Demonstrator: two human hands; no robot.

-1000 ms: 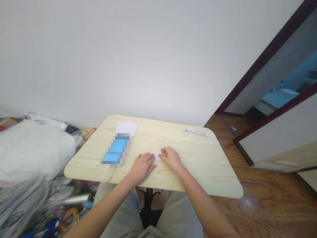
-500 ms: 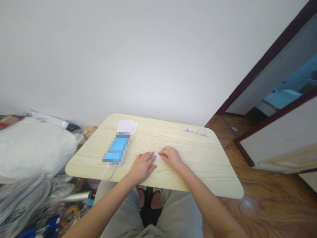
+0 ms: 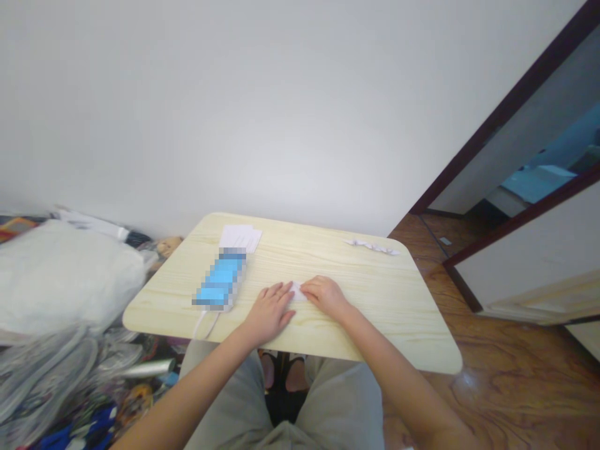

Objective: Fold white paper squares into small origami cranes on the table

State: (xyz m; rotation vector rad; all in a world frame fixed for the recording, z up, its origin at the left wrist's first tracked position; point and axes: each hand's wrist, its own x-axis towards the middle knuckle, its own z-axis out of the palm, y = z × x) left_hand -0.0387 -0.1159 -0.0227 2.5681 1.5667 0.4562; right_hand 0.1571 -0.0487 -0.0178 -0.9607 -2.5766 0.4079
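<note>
A small white piece of folded paper (image 3: 298, 292) lies on the table between my hands. My left hand (image 3: 269, 314) rests flat with its fingers stretched out, the fingertips pressing on the paper's left side. From the other side, my right hand (image 3: 327, 296) has its fingers closed together at the paper's right edge. Parts of the paper are hidden under the fingertips of both hands. Toward the back right lies a row of small folded white paper pieces (image 3: 374, 247).
White sheets of paper (image 3: 239, 237) lie at the table's back left. Before them stands a phone (image 3: 219, 281) with a blurred screen and a white cable (image 3: 201, 322). A white bag (image 3: 65, 275) and clutter fill the left. The pale table (image 3: 375, 312) stands against a wall.
The fingers of my left hand are spread slightly more and sit a little farther left. My right hand stays at the paper's right edge. The view has shifted slightly.
</note>
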